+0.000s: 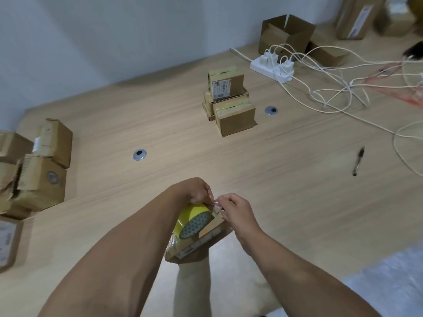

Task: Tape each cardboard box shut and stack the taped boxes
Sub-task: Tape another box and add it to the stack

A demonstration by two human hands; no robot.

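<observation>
**Taping of a small cardboard box (201, 242), lower centre of the frame.**
The tape roll (194, 220) is gripped by the left hand (196, 189) and held against the box top, apparently so that the tape end (215, 203), barely discernible, can be pinched by the right hand (235, 212). What supports the box is hidden by the arms. Taped boxes (229, 99) are stacked on the surface (274, 168), upper centre.
</observation>
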